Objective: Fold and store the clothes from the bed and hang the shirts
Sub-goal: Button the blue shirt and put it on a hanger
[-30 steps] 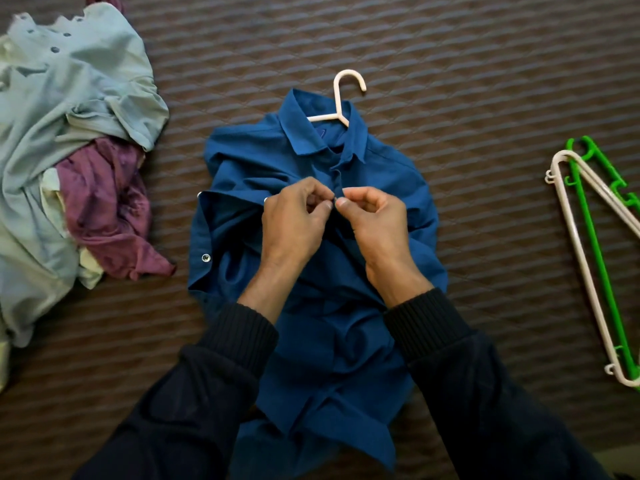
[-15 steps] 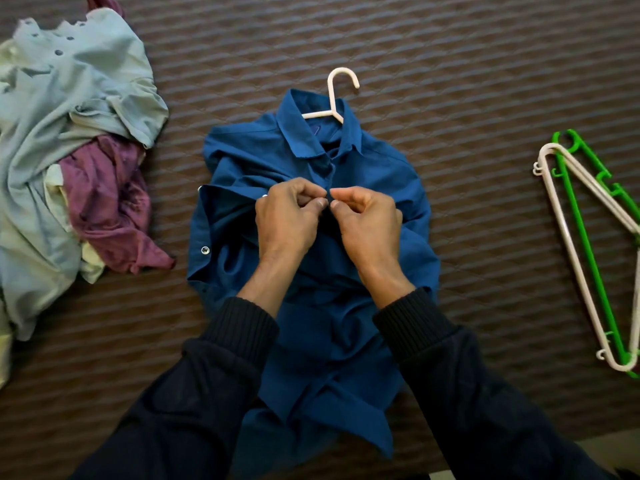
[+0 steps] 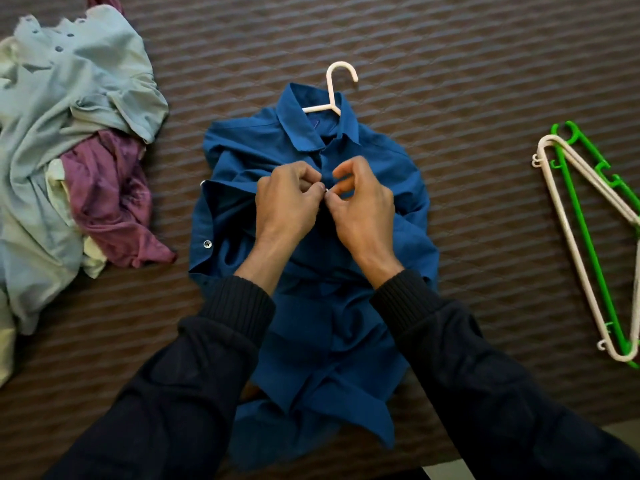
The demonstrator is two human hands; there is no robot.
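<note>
Buttoning is the step in hand. The blue shirt point(image 3: 311, 258) lies front-up in the middle of the bed point(image 3: 467, 64), already threaded on a white hanger point(image 3: 333, 90) whose hook pokes out past the collar on the far side. Both hands meet at the placket just below the collar. The left hand point(image 3: 287, 206) has its fingers curled round the left edge of the front, and the right hand point(image 3: 363, 206) pinches the opposite edge, thumb and forefinger tips closed on a small pale button point(image 3: 326, 190) between the two hands. Whether that button is already through its hole cannot be told, since the knuckles cover the spot.

As a judgement, the shirt is at an early stage of being made ready for hanging: only the upper part of the front looks drawn together, while the lower front lies loose and rumpled toward the near edge. The next move calls for a small, precise push of the button through the hole, with the left hand keeping the fabric taut. After that the shirt could be lifted by the hook.

Well to the left sits a pile of clothes point(image 3: 69, 150), pale green and purple, not yet folded. Well apart on the right lie spare hangers point(image 3: 585, 244), white and green, overlapping one another.
</note>
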